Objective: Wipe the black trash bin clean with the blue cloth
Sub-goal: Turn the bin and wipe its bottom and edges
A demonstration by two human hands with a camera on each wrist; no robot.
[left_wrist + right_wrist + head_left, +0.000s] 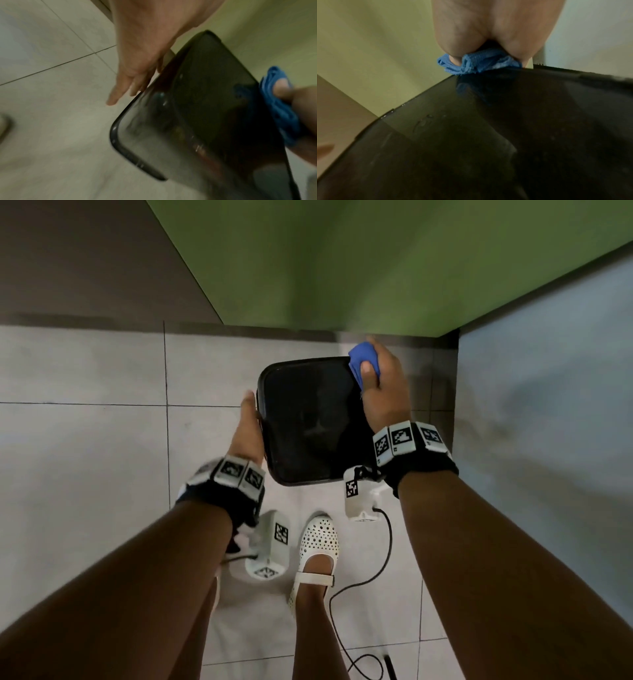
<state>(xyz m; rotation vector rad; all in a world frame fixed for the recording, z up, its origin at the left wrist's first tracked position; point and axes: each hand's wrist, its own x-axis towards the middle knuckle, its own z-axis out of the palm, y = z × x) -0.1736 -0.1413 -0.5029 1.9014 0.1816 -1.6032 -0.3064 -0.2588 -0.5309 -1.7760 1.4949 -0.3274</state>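
While the left hand (247, 422) lies flat against the black trash bin (308, 419), the right hand (383, 385) grips the half-hidden blue cloth (363, 357).

Most of the blue cloth (363, 361) is covered by the right hand (383, 392) at the far right corner of the black trash bin (308, 419). The bin's outer walls are hidden below its rim. The bin's near part is blurred in the left wrist view.

Bunched blue cloth (363, 361) on black bin (308, 419) rim
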